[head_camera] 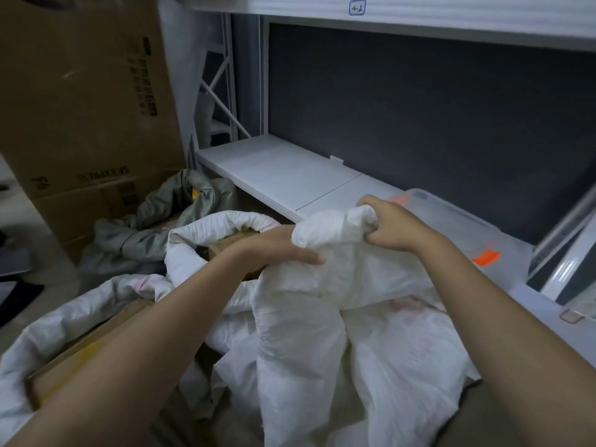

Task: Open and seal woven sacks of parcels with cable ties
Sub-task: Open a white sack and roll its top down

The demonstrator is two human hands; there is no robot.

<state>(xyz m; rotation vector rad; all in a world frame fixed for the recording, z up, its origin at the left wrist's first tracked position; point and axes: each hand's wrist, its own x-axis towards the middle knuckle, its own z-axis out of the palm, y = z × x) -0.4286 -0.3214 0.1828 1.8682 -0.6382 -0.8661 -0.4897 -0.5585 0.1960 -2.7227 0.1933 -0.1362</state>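
A white woven sack (325,321) stands in front of me, its mouth gathered upward. My right hand (392,225) grips the bunched top edge of this sack. My left hand (279,248) holds the sack's neck just below and to the left, thumb lying across the fabric. Behind my left hand a second white sack (206,227) lies open, with a brown cardboard parcel (225,248) showing in its mouth. At lower left another sack (58,321) holds a brown and yellow parcel (74,359). No cable tie is visible.
A white metal shelf (277,169) runs behind the sacks, with a clear plastic bin (451,221) bearing orange clips on it at right. A big cardboard box (84,101) stands at left. A crumpled grey bag (167,208) lies beside that box.
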